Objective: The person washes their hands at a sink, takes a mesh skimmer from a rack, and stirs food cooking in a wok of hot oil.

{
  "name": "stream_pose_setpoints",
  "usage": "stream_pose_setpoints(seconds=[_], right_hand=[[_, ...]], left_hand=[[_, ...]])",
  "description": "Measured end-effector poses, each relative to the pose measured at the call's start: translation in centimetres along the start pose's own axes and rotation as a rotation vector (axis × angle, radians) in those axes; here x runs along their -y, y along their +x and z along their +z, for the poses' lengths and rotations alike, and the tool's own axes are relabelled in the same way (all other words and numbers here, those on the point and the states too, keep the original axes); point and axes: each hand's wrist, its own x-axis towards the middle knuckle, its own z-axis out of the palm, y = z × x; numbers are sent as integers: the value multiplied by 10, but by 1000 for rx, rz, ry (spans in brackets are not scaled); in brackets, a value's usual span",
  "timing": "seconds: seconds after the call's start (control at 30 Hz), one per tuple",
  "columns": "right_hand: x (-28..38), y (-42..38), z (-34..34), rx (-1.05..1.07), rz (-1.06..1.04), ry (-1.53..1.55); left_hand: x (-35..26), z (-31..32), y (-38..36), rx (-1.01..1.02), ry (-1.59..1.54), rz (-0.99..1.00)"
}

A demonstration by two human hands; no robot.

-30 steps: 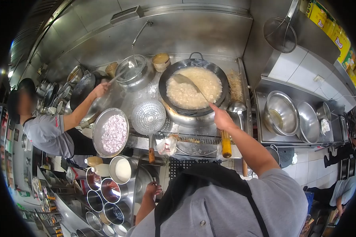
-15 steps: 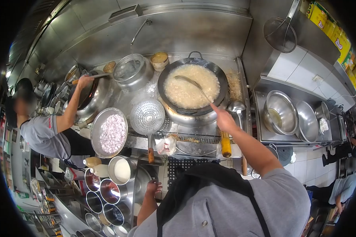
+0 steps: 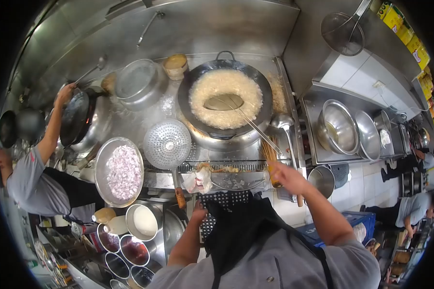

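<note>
The wok [image 3: 225, 98] of frothing batter sits at the back on the burner. Keep your right hand [image 3: 285, 177], fingers wrapped on the ladle [image 3: 241, 113] handle, steady; your left hand [image 3: 198, 212], fingers curled, rests at the counter edge.

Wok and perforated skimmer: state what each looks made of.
Wok: dark, matte metal, probably carbon steel or iron, judging by its blackened rim and loop handle. Perforated skimmer: bright, shiny metal, likely stainless steel or aluminium, with rows of punched holes; its handle end looks like brown wood.
</note>
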Motion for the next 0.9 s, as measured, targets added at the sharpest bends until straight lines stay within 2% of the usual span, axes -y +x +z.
stream_pose_setpoints(seconds=[0.07,0.13,0.23,0.33,0.43,0.53,0.63,0.67,0.73,0.8,0.87,0.9], right_hand=[[-27,-23,34,109,88,1],[-53,-51,73,183,142,-67],[-73,-96,108,267,186,-55],[-74,-127,111,242,263,35],[-96,-142,109,159,234,51],[-121,-136,114,138,186,6],[-143,-119,127,188,7,-79],[-140,-110,129,174,-46,-34],[-126,-84,139,146,-154,55],[-113,-43,161,-15,-282,136],[-90,1,188,95,17,744],[-83,11,215,78,55,905]], left_hand=[[-9,11,36,24,152,41],[8,22,95,139,382,-34],[-21,53,88,285,898,74],[-61,76,24,335,848,36],[11,95,6,86,672,498],[80,93,-25,128,709,559],[92,94,-56,17,478,470],[63,94,-77,89,423,103],[35,85,-104,372,62,183],[-1,69,-113,648,-340,203],[-28,49,-119,911,-785,128],[-16,63,-105,638,-689,92]])
